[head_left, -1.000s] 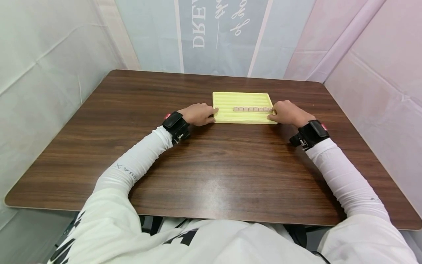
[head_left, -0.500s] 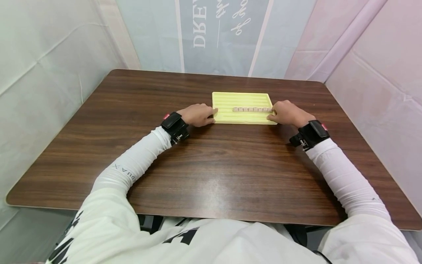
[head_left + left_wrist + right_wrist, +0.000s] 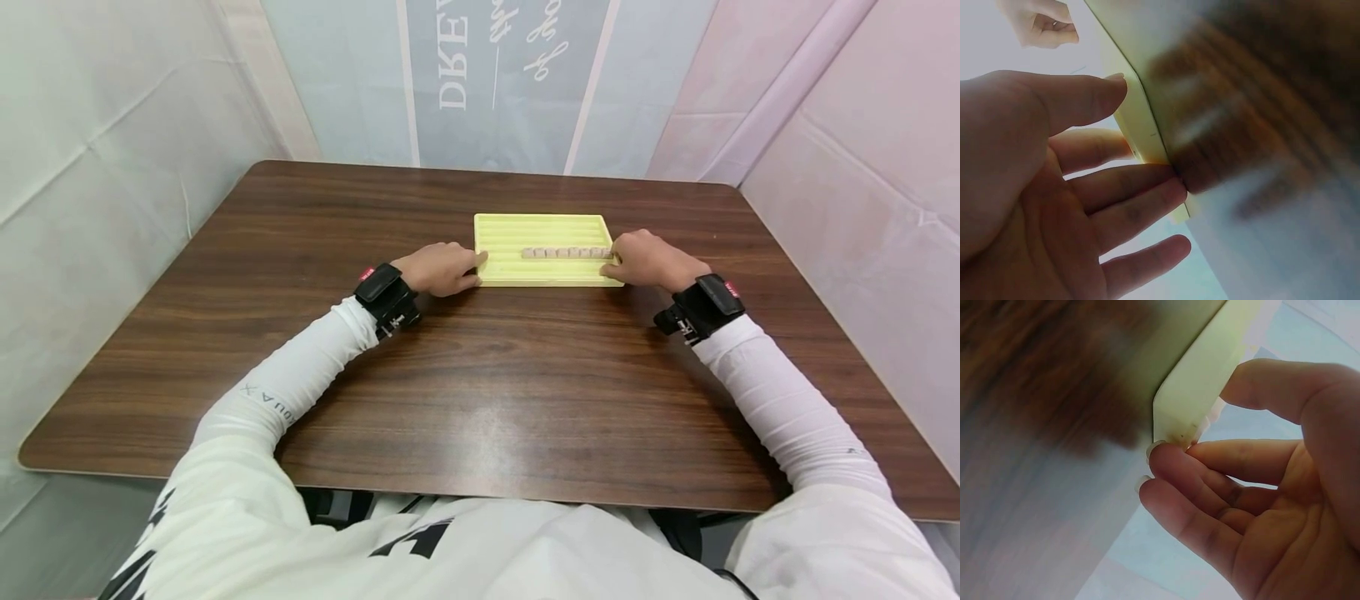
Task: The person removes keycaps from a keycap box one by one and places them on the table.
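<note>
A shallow yellow tray [image 3: 501, 240] with ridges running along it lies toward the far side of the brown table. On its ridges sits a row of several small pale cubes [image 3: 567, 252], the right end of the row reaching my right hand. My left hand [image 3: 437, 268] holds the tray's left end, its thumb [image 3: 1094, 97] by the front side and its fingers along the end wall. At the opposite end, my right hand [image 3: 651, 258] grips the right edge with bent fingers [image 3: 1175, 469] low against the corner and partly covers that edge.
The brown wood-grain table [image 3: 480, 383] extends around the tray on all sides. A printed blue-grey curtain [image 3: 517, 100] hangs behind its far edge, and pale sheets [image 3: 112, 167] flank it. Each wrist wears a black camera strap [image 3: 387, 296].
The tray has shifted slightly left and toward the person, both hands moving along with it. The row of cubes keeps its place on the tray.
</note>
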{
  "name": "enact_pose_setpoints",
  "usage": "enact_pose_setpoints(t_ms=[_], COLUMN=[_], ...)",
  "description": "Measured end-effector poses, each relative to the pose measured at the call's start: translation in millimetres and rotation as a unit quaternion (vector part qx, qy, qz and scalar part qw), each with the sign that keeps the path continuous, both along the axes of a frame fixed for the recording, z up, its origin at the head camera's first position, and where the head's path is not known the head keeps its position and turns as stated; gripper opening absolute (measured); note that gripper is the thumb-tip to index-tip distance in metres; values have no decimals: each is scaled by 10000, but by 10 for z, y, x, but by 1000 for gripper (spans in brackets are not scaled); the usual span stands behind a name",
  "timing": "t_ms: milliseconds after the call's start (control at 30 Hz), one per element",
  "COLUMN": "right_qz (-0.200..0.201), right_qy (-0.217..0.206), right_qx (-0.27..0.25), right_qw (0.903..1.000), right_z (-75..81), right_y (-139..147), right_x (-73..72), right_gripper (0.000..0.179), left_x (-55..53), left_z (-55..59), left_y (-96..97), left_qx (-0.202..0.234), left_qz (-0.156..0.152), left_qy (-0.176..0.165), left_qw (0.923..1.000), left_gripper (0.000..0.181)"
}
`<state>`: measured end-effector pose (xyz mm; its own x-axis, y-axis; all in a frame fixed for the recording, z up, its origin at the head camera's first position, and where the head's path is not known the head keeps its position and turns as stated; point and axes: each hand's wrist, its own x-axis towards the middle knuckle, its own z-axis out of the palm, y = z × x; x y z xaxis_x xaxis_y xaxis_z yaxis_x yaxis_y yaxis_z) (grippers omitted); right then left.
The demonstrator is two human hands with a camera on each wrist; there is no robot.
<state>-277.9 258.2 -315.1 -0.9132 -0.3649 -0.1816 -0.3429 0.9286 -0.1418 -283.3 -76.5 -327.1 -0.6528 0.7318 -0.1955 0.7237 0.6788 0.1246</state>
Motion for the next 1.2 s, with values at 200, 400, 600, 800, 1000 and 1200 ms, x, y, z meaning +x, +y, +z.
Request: enact_pose_setpoints(t_ms=[200, 400, 600, 800, 1000, 1200], right_qz=[40, 49, -11, 27, 135, 121], right_qy=[24, -3, -121, -164, -194, -194], right_qx=[-2, 62, 62, 43, 20, 121], right_qw=[10000, 10000, 9999, 9999, 9997, 9997], right_z=[1, 13, 28, 40, 34, 11], right_y=[-27, -70, -106, -137, -171, -211], right_x=[19, 31, 65, 109, 122, 110], right_gripper=[26, 30, 26, 26, 26, 28], left_x=[28, 34, 46, 63, 81, 97], left_z=[3, 36, 43, 38, 58, 52], left_y=[-43, -89, -130, -142, -168, -208], left_qx=[115, 126, 109, 135, -18, -11], left_qz=[-32, -4, 14, 36, 177, 179], left_qy=[59, -23, -85, -103, -157, -75], left_qw=[9999, 9999, 9999, 9998, 9997, 9998], left_gripper=[45, 48, 52, 51, 52, 51])
